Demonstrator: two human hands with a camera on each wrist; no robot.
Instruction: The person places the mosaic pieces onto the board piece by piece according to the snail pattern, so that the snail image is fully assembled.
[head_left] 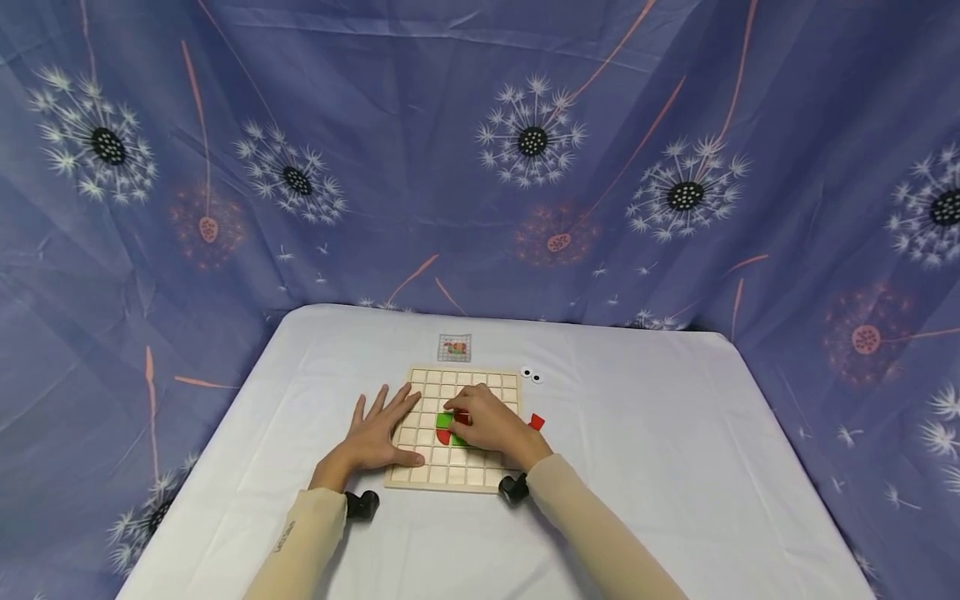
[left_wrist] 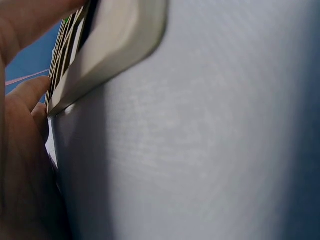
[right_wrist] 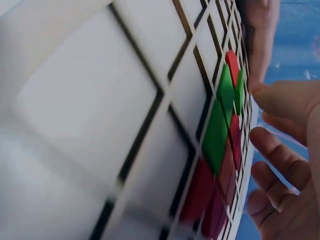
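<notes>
A pale wooden grid board [head_left: 427, 475] lies on the table with several red and green tiles set in its middle squares. My left hand [head_left: 378, 437] rests on its left side, fingers spread and straight, thumb over the lower left squares. Above the middle of the board is my right hand [head_left: 487, 421], its fingers bent slightly down close over the tiles. The right wrist view shows green tiles [right_wrist: 216, 135] beside red tiles [right_wrist: 197, 192], with the right fingertips [right_wrist: 262, 137] near them and nothing visible between thumb and fingers.
Behind the board lies a small picture card [head_left: 454, 347] with a coloured figure on a grid. Two googly-eye discs [head_left: 532, 375] sit off its upper right corner, and loose red pieces [head_left: 536, 422] lie by the right edge. White cloth [head_left: 645, 417] covers the table; patterned blue curtains [head_left: 420, 167] surround it.
</notes>
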